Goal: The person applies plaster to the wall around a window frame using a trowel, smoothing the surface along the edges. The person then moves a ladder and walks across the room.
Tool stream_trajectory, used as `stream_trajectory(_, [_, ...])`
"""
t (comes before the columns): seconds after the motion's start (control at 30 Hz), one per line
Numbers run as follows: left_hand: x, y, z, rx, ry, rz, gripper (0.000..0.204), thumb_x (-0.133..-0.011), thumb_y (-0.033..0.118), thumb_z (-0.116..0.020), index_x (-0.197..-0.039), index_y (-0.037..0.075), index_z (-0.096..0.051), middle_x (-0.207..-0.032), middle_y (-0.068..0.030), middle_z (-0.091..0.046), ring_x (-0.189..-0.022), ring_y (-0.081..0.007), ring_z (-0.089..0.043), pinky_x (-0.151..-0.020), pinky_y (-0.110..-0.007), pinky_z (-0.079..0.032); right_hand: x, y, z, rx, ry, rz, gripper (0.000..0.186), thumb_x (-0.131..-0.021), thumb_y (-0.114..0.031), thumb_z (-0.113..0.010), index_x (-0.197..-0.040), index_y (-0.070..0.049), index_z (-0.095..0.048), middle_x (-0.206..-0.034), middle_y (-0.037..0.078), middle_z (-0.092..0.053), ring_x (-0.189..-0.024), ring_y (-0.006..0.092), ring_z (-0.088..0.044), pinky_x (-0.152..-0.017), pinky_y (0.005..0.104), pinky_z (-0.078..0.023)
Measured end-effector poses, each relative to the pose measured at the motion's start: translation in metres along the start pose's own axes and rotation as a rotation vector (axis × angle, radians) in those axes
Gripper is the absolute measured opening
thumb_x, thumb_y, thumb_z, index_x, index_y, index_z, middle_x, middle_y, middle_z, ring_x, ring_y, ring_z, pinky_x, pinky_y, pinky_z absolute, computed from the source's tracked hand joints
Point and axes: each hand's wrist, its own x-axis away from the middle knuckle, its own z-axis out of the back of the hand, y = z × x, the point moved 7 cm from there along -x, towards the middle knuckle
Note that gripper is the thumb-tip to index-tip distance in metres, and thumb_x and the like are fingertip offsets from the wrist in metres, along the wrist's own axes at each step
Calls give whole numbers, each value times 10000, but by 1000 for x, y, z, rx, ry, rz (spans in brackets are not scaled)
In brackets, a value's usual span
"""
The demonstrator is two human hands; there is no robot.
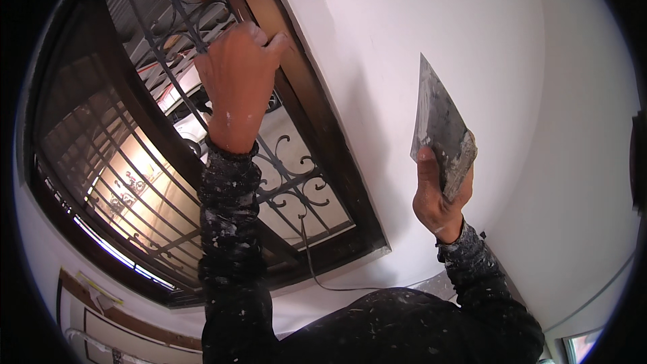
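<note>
Far left, I log a barred window pane [101,155] in a dark frame, then iron scrollwork [296,178] in the opening beside it. In front of that opening I find the left hand [238,84] raised, back toward me, fingers curled out of sight and thumb angled right; I cannot tell whether it grips anything or touches the brown window post [304,98] just beside it. Its black sleeve [232,229] is flecked white. A thin cable [309,256] hangs below the scrollwork and bends right. Next comes the white wall [485,27]. Before it, I record a metal plastering blade [441,114], tip up, smeared pale, thicker residue along its lower right edge. The right hand [437,202] pinches its lower end, thumb on the near face.
</note>
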Motion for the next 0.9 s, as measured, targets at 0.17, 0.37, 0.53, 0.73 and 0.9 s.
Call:
stream_trajectory(0.17, [3,36,-1,-342,50,-343,200,-859,228,-680,-749,65,-645,-733,-146,-658,-718,-335,-653,-717,-452,-389,1,-9,1,52,-22,24,467,-1001,-67,-573,-1423,90,-449,-1320,279,-539,-1186,363,-573,-971,434,-496])
stream_trajectory(0.37, [4,42,-14,-507,108,-568,106,-881,162,-639,-809,84,-638,-810,-105,-654,-744,-315,-649,-673,-464,-441,0,-11,8,52,8,23,467,-994,-57,-577,-1426,71,-454,-1321,272,-539,-1196,363,-572,-964,437,-504])
stream_trajectory(0.53, [-3,27,-2,-431,179,-843,58,-819,145,-676,-827,92,-653,-755,-48,-602,-772,-259,-646,-708,-440,-442,2,-3,13,-33,34,-38,466,-990,-52,-584,-1420,72,-455,-1335,278,-531,-1198,370,-572,-964,442,-507])
stream_trajectory(0.73, [-17,-15,5,168,-12,-392,257,-891,292,-720,-1014,80,-646,-1096,-61,-642,-985,-284,-636,-772,-434,-463,3,0,13,1,28,-24,439,-1004,-54,-573,-1405,82,-457,-1334,276,-531,-1180,358,-580,-952,429,-510])
stream_trajectory(0.9, [8,0,-1,42,102,-565,611,-822,494,-785,-1281,119,-635,-1195,-86,-593,-1137,-285,-560,-933,-452,-409,4,2,16,-51,34,-34,414,-1010,-56,-569,-1376,103,-460,-1326,286,-529,-1152,349,-595,-933,418,-513])
